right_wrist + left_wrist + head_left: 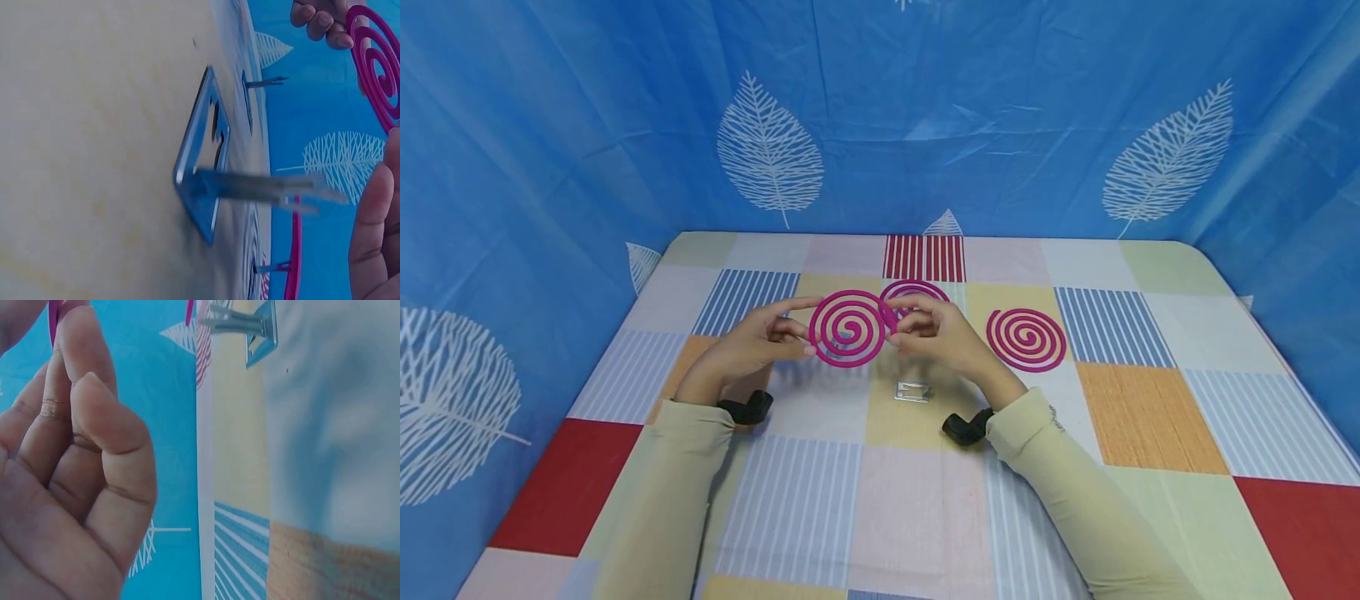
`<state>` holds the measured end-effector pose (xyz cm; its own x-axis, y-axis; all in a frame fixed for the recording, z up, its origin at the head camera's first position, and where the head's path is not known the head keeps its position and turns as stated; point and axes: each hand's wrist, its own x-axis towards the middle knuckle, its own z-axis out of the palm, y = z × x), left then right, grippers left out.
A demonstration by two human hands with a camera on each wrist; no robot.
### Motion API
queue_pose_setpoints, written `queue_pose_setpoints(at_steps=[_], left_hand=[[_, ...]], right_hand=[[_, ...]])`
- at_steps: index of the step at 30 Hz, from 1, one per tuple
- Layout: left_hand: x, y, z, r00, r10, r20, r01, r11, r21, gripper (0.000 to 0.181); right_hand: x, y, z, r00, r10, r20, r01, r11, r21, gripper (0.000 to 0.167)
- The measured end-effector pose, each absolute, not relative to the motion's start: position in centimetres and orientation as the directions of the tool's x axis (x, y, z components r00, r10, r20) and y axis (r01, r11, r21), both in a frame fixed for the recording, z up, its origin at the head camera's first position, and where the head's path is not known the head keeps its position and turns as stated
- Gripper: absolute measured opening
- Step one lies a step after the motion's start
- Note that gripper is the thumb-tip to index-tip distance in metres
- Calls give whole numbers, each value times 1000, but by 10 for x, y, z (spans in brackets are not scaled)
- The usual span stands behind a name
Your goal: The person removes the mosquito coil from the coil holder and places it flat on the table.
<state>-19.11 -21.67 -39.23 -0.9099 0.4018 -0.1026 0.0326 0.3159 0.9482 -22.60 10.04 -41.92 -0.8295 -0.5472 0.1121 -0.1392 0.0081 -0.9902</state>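
Observation:
A magenta mosquito coil is held up over the table between both hands. My left hand pinches its left edge between fingers and thumb, while my right hand pinches the right edge. Under the right hand a small metal coil stand sits on the cloth, its prong upright in the right wrist view. Another metal stand lies farther off. Behind the right fingers, a second mosquito coil is partly hidden; the right wrist view shows it raised on a stand.
A third mosquito coil is on the table right of the right hand. A patchwork-patterned cloth covers the table. Blue curtains with white leaf prints close in the back and sides.

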Motion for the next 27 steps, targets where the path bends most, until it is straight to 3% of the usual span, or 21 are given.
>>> queue_pose_setpoints(at_steps=[16, 27], left_hand=[[-187, -199, -393, -907, 419, -50, 71, 269, 961, 72], [-186, -189, -392, -915, 403, 5, 109, 236, 966, 72]], right_hand=[[-222, 120, -419, -838, -529, 131, -138, -26, -990, 55], [-218, 121, -416, -820, -537, 198, -266, 51, -963, 67]])
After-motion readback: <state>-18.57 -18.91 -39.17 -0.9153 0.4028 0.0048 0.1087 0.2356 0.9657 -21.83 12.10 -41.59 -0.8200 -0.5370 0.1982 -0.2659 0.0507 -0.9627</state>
